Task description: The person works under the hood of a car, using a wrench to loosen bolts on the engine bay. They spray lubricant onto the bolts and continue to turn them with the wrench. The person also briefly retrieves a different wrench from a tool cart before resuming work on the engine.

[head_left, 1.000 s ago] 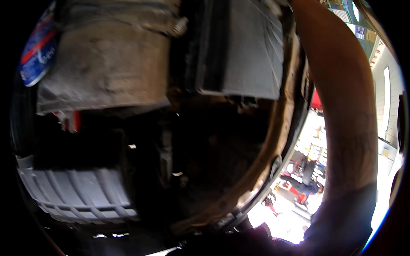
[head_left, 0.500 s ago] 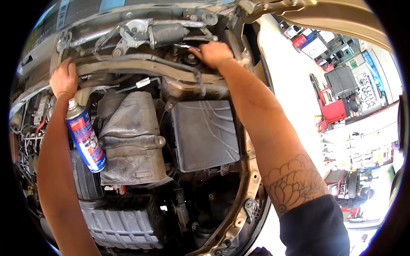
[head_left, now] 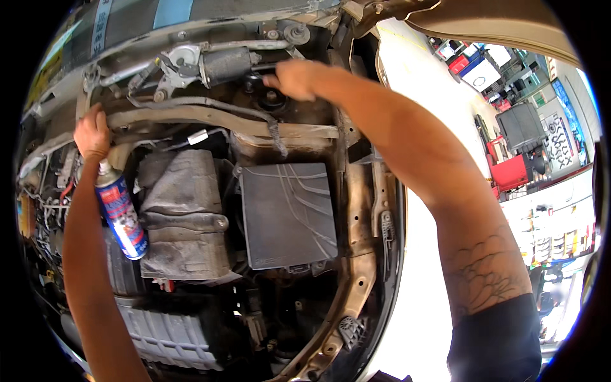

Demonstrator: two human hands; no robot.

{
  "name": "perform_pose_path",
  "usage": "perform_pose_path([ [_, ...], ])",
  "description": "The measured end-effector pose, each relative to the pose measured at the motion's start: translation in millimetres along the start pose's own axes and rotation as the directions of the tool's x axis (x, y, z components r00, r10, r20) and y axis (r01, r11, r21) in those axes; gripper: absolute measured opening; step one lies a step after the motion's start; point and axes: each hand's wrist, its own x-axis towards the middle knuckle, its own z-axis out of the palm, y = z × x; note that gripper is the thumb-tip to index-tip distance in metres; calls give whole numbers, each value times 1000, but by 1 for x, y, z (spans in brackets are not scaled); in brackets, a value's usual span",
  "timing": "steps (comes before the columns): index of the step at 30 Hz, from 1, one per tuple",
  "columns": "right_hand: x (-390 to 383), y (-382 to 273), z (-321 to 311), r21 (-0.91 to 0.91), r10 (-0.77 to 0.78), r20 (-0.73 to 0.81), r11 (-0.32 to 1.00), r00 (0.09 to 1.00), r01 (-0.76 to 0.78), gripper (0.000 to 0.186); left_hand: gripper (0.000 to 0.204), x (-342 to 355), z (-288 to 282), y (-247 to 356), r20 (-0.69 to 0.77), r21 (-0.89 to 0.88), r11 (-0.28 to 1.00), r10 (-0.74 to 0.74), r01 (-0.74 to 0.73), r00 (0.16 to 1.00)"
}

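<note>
My right hand (head_left: pixel 298 80) is closed, slightly blurred, at the far side of the car's engine bay. Between its fingers is a slim metal tool, apparently a wrench, mostly hidden by the hand. Just below the hand sits the round strut mount (head_left: pixel 272 97) with its central nut. The wiper motor (head_left: pixel 226 66) and its linkage (head_left: pixel 181 62) lie to the left of it. At the far left, my left hand (head_left: pixel 93 132) curls its fingers over the metal cowl rail (head_left: pixel 184 116). A blue and red spray can (head_left: pixel 122 219) with a white top leans beside my left forearm.
A black box cover (head_left: pixel 289 213) and a grey heat-shield cover (head_left: pixel 184 210) fill the middle. A ribbed dark housing (head_left: pixel 168 334) lies nearer. The fender edge (head_left: pixel 356 286) bounds the right; beyond are a pale floor and red workshop equipment (head_left: pixel 509 172).
The view has shifted, moving the engine bay parts slightly left in the picture. My right forearm has swung outward, its elbow farther right, while the hand stays beside the strut mount. My left hand keeps its hold.
</note>
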Motion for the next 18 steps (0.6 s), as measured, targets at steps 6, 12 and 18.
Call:
perform_pose_path([
  [6, -4, 0, 5, -2, -106, -245, 994, 964, 109, 71, 38, -2, -1, 1, 25, -20, 1000, -22, 22, 999],
  [12, 13, -3, -22, 75, -6, 145, 997, 989, -5, 70, 38, -3, -5, 11, 49, -48, 997, -65, 67, 997],
  [18, -12, 40, 16, 620, 145, 131, 760, 981, -195, 65, 38, -2, -7, 17, 30, -51, 996, -68, 69, 997],
])
